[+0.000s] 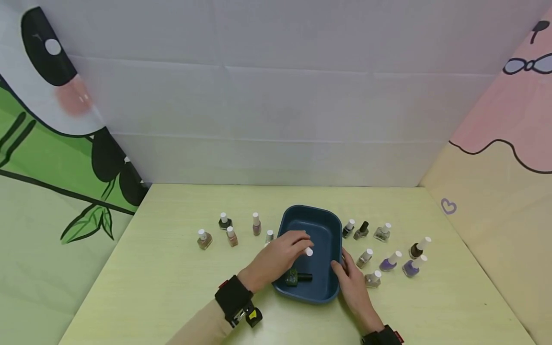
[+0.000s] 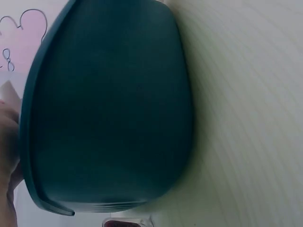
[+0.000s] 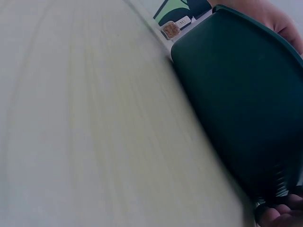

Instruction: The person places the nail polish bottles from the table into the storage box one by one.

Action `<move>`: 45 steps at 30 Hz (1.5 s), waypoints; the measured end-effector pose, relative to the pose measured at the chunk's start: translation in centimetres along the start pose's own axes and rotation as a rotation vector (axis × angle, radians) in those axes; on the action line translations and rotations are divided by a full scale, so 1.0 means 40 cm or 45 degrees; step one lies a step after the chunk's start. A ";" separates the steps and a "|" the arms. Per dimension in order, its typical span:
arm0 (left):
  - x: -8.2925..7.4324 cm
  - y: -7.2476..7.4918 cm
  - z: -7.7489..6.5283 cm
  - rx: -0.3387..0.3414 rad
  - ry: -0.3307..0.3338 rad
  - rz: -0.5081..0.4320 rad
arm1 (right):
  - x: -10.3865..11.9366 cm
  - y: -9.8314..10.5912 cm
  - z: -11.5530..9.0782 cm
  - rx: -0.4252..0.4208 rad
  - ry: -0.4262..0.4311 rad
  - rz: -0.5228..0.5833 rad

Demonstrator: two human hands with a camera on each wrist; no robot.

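Note:
A dark blue rectangular plastic bin [image 1: 321,225] stands in the middle of the table. Over its left rim reaches my left hand [image 1: 276,256], pinching a nail polish bottle; only its white cap [image 1: 308,251] shows past the fingers. Down in the bin, a dark green nail polish bottle [image 1: 292,277] lies on its side, black cap pointing right. My right hand [image 1: 352,285] grips the bin's right wall, thumb at the rim and fingers outside; its curled fingers [image 3: 279,215] also show at the lower corner of the right wrist view.
Left of the bin stand several nail polish bottles, among them a brown one [image 1: 204,239] and a pinkish one [image 1: 256,224]. More stand on the right, including a purple one [image 1: 390,261] and a black-capped one [image 1: 361,231]. A printed cloth [image 1: 276,105] rises behind the table.

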State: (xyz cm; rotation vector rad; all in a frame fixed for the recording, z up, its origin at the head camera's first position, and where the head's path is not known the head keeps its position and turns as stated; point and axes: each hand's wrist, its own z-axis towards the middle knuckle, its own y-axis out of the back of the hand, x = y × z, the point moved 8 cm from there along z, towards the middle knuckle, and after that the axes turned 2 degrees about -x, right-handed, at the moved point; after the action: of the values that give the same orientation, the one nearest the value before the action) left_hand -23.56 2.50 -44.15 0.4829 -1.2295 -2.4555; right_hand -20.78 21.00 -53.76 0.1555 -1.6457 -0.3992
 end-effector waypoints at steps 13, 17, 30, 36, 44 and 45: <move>-0.026 -0.077 -0.004 0.392 -0.176 0.209 | 0.000 0.000 -0.003 -0.004 -0.001 -0.018; -0.026 -0.098 -0.010 0.476 -0.194 0.243 | 0.002 0.001 -0.003 -0.013 0.002 -0.020; -0.034 -0.128 -0.012 0.646 -0.235 0.437 | -0.001 0.001 0.001 -0.013 0.012 -0.036; -0.036 -0.132 -0.011 0.662 -0.249 0.465 | 0.001 0.001 0.002 -0.025 0.013 -0.034; -0.030 -0.143 -0.010 0.700 -0.216 0.473 | -0.001 0.001 0.003 -0.031 0.009 -0.024; -0.030 -0.143 -0.010 0.701 -0.211 0.472 | -0.001 0.001 0.002 -0.032 0.013 -0.026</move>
State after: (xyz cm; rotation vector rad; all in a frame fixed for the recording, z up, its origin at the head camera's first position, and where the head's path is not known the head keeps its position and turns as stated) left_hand -23.22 6.00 -48.86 0.1604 -1.8822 -1.8635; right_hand -20.87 21.06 -53.77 0.1557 -1.6298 -0.4337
